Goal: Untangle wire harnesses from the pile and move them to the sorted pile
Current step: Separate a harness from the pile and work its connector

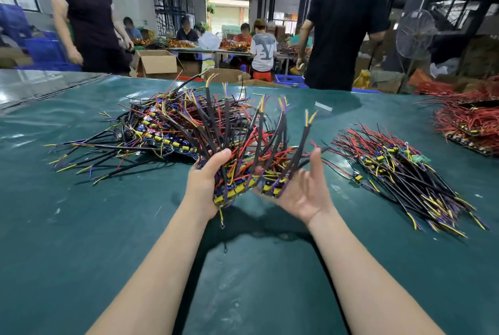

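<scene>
Head view: bundle (253, 151) of harnesses held up over the green table (81, 226), dead centre. Left hand (205, 178) grips its 9 o'clock side, thumb curled over the top; right hand (305, 189) cradles the 3 o'clock side, palm up, fingers straight and apart. Tangled pile (162, 124) lies at 10 o'clock, sorted pile (405, 170) at 3 o'clock

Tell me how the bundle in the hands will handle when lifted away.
The bundle probably holds shape: its black leads stand upright, fairly stiff. Splayed ends likely snag the tangled pile behind. Pieces may slip off the open right hand.
</scene>
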The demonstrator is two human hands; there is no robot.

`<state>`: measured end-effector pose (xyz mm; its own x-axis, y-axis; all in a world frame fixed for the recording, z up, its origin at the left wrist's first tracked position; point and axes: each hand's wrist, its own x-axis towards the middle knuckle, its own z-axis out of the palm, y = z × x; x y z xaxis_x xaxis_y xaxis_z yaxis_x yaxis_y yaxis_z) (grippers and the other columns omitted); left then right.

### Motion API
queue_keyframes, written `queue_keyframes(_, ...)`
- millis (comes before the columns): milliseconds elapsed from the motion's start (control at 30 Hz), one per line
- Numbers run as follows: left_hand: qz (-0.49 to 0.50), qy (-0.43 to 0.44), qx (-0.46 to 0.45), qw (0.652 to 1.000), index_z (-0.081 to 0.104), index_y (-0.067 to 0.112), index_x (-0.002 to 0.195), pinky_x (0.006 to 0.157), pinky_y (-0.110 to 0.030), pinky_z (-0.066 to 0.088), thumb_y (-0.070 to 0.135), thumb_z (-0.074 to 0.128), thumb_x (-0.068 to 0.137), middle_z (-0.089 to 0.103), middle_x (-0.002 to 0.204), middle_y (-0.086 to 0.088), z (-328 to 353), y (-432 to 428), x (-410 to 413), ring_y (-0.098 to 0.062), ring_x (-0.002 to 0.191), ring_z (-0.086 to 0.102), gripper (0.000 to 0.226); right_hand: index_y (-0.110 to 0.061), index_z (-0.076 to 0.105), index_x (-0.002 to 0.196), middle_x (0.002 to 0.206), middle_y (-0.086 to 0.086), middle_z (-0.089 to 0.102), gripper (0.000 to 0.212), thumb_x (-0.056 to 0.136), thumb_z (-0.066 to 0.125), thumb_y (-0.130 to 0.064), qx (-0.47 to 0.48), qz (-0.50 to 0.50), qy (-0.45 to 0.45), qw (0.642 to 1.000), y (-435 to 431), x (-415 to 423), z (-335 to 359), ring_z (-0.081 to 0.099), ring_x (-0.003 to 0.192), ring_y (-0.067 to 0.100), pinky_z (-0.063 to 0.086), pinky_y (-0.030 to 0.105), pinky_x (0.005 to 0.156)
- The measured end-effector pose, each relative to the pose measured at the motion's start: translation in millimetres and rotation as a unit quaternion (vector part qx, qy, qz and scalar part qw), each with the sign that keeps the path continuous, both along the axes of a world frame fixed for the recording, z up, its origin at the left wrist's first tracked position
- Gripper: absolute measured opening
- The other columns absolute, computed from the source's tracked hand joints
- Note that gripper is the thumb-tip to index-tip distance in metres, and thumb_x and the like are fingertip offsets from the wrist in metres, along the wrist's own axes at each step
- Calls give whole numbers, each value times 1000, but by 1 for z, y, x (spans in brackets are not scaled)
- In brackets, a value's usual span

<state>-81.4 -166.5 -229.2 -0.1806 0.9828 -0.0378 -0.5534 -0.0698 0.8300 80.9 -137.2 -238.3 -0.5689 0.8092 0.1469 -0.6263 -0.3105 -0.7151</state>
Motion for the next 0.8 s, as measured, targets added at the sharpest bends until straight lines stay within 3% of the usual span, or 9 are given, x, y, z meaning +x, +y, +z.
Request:
queue_keyframes(67,-43,-17,-3,999,70,5,87,44,-25,54,27,56,78,71,70,-9,3,-2,-6,-19,51,67,28,-11,76,85,87,7,74,62,33,92,-43,17,1,1,1000,0,1,2,71,76,19,57,31,62)
queue_keyframes(167,-23,-126,12,992,71,11,59,29,-12,38,31,46,87,68,56,0,5,-2,-26,-12,42,63,43,-2,73,83,81,11,71,65,23,96,-19,-42,-40,83,995,3,13,5,63,55,12,44,13,41)
queue_keyframes(300,156,-173,-26,972,62,19,92,43,-15,48,40,51,90,70,72,6,6,5,-53,-7,55,64,23,4,65,80,87,20,62,64,24,91,-11,-128,-131,162,970,11,27,6,61,60,18,46,15,41)
queue_keyframes(367,259,-89,-83,958,45,14,121,69,-30,56,34,64,85,63,112,-4,-1,13,-56,-16,86,65,45,0,60,76,81,12,55,46,39,78,-19,-159,-174,125,964,13,21,6,53,66,18,47,16,41)
queue_keyframes(433,352,96,-148,919,18,6,141,103,-33,36,31,73,78,33,144,-16,-8,15,-56,-26,126,43,87,-5,55,79,68,5,53,30,58,65,-25,-155,-190,59,968,13,13,7,45,61,15,39,15,37)
queue_keyframes(533,453,350,-169,802,4,4,147,113,-40,10,27,83,66,5,151,-26,-11,10,-58,-35,141,10,115,-8,54,82,56,1,54,19,72,54,-24,-115,-161,-35,980,11,10,6,48,48,12,30,14,32)
queue_keyframes(633,491,558,-88,663,31,8,141,111,-56,14,21,80,60,22,147,-26,-6,3,-52,-42,136,19,96,-10,55,82,62,1,56,15,89,46,-21,-87,-140,-83,983,5,5,4,49,39,7,27,11,28)
queue_keyframes(700,438,624,-11,647,48,6,130,106,-53,22,21,78,64,42,136,-21,-2,3,-35,-38,129,32,75,-14,56,78,58,-2,59,16,85,50,-27,-85,-134,-91,983,3,-1,6,46,34,5,24,10,26)
queue_keyframes(800,351,627,23,695,42,5,135,108,-42,18,25,75,72,46,136,-16,-3,4,-5,-30,132,29,74,-18,52,76,47,-4,53,22,83,52,-39,-113,-145,-101,978,5,-6,9,39,26,4,24,11,24)
